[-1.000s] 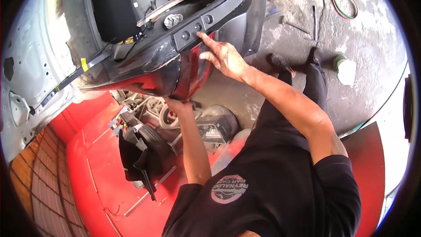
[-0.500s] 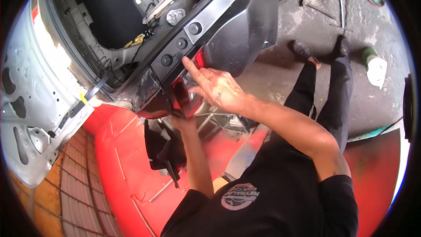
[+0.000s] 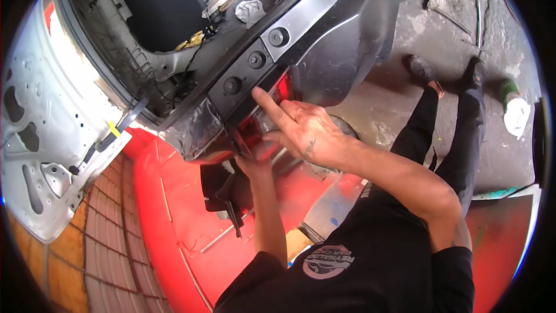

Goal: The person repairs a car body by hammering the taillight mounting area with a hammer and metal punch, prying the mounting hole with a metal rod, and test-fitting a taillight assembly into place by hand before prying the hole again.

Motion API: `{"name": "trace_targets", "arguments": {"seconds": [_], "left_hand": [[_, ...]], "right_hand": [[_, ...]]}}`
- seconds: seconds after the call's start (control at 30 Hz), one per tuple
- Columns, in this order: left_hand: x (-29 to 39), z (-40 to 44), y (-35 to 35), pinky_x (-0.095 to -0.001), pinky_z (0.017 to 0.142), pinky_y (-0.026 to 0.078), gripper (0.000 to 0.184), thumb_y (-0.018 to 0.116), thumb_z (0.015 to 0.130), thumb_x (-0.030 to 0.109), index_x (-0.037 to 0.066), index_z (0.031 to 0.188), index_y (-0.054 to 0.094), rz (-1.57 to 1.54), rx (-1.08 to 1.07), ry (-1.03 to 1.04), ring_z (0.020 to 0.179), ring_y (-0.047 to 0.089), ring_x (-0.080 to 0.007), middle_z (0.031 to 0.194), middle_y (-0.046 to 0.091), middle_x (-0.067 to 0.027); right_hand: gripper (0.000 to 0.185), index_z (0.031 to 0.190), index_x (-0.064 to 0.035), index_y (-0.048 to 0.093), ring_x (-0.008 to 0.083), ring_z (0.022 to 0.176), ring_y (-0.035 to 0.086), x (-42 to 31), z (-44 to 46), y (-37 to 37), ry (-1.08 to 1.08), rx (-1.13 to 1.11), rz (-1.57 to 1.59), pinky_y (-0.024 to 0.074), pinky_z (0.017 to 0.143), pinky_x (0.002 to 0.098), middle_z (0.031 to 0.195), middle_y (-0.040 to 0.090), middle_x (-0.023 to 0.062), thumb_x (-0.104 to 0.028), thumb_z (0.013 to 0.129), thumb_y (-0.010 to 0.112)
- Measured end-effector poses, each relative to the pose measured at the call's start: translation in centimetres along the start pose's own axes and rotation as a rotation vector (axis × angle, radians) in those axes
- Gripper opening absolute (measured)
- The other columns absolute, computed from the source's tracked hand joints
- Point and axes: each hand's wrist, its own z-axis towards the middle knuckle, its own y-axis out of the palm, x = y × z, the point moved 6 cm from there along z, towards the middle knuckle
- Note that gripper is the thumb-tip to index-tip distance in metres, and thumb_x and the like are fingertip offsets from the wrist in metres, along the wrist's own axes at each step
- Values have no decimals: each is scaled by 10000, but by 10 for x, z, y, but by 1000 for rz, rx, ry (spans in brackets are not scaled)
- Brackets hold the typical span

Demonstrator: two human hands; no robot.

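My right hand (image 3: 310, 130) is over a red tail light (image 3: 250, 133) at the rear corner of a dark car body. Its index finger stretches out, with the tip at the light's upper edge, just below a panel (image 3: 246, 72) with three round fittings; the thumb stands apart from it. Beneath the light's lower end is my left hand (image 3: 253, 165), its fingertips hidden by the light and blur. To the right of the light curves the dark bumper (image 3: 339, 40).
A crumpled white wad (image 3: 249, 11) and a wooden strip lie inside the open car. At left hangs a pale bare metal panel (image 3: 49, 139). Below are a black plastic part (image 3: 219, 188) and a red surface. On the floor at right are metal bars and a green-and-white container (image 3: 515, 113).
The view has shifted and come closer to the car, whose rear now appears larger. Both hands remain at the tail light, the right index finger still stretched along its upper edge.
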Motion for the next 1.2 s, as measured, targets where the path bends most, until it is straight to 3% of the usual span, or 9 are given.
{"name": "trace_targets", "arguments": {"seconds": [0.17,0.23,0.33,0.47,0.6,0.67,0.77,1.1,1.2], "left_hand": [[2,-12,20,-477,1077,471,618,447,1009,519,82,1443,498,181,-20,49,1297,557,-309,1419,562,-121],[2,-19,25,-467,1069,480,620,459,1005,514,76,1441,499,205,5,87,1296,560,-305,1413,568,-121],[-1,-18,37,-442,1020,523,604,481,1002,487,56,1424,506,140,-168,136,1248,597,-298,1387,586,-127],[13,-36,81,-415,966,559,564,492,1007,447,34,1390,524,640,-60,414,1164,645,-292,1334,619,-136],[13,-31,70,-407,943,571,544,508,1010,435,33,1375,532,580,-63,398,1125,661,-287,1294,637,-133],[11,-27,64,-407,981,524,548,568,993,332,54,1446,434,474,-84,332,1171,616,-261,1325,603,-120],[8,-21,48,-401,1051,433,781,681,957,131,96,1591,227,370,-172,244,1255,525,-210,1392,531,-97],[16,-16,64,-393,999,488,665,620,978,272,105,1544,313,594,-144,332,1238,551,-224,1393,537,-100],[15,-13,67,-396,997,495,650,609,981,298,106,1536,329,604,-150,328,1243,553,-231,1399,537,-103]], "right_hand": [[853,1569,-83,315,360,805,638,6,3,-3,-56,-54,81,548,712,462,845,589,133,-180,850,762],[848,1564,-88,324,359,818,642,8,2,-4,-65,-50,127,547,718,468,847,595,131,-166,842,763],[870,1565,-94,317,360,832,647,8,4,-7,-80,-74,171,548,731,474,851,602,131,-126,819,764],[917,1568,-95,300,368,834,650,9,4,-4,-100,-92,176,554,742,474,851,607,135,-74,776,761],[924,1566,-91,307,372,816,652,12,4,-4,-122,-86,177,558,741,471,836,608,137,-49,755,748],[920,1562,-88,316,370,803,652,12,5,-4,-136,-76,178,558,732,469,830,609,136,-39,749,743],[857,1561,-93,340,342,738,635,12,6,-7,-188,-37,168,540,668,454,804,585,128,-101,793,720],[867,1594,-100,286,333,695,619,12,1,-8,-212,44,221,527,676,447,793,590,142,-142,837,706],[854,1586,-88,300,323,700,623,13,3,-10,-216,36,190,524,676,424,783,581,106,-190,851,724]]}}
